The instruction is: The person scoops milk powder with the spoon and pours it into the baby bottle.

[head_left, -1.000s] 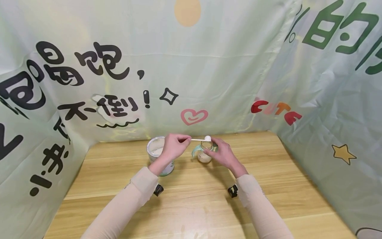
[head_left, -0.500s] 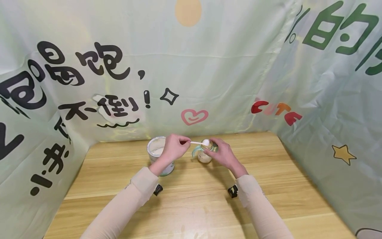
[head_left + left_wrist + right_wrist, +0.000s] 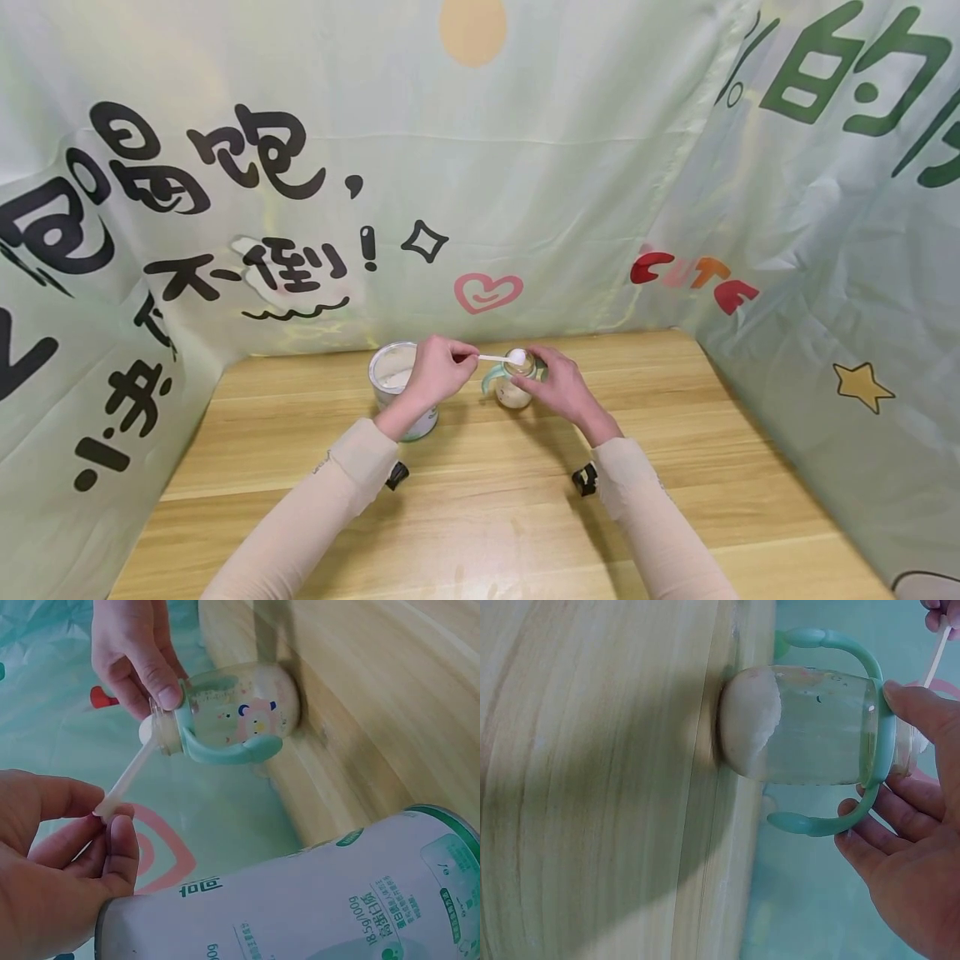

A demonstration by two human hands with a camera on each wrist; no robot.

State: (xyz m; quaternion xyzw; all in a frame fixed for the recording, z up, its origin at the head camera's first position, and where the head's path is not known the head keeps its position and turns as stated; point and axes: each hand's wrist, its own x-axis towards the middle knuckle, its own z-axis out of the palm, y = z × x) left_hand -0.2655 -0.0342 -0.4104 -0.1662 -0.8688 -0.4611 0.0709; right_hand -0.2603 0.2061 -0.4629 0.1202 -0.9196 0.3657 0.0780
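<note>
In the head view, my left hand [image 3: 441, 367] pinches the handle of a white measuring scoop [image 3: 498, 359], whose bowl sits at the mouth of a baby bottle [image 3: 514, 393]. The bottle stands upright on the table, clear with green handles. Pale powder [image 3: 750, 720] lies in its bottom, as the right wrist view shows. My right hand [image 3: 558, 385] grips the bottle around its neck, thumb on the green collar [image 3: 885, 731]. Beside my left forearm stands an open milk powder can [image 3: 390, 375] with pale powder inside; the forearm hides part of it.
The wooden table [image 3: 487, 517] ends at a printed fabric backdrop [image 3: 570, 208], which rises behind and on both sides. A black wrist device [image 3: 585, 480] hangs under the right sleeve, and another black device [image 3: 398, 476] under the left.
The scoop's bowl has come down from above the bottle's rim and turned over into its mouth. My right hand and the bottle have stayed where they were.
</note>
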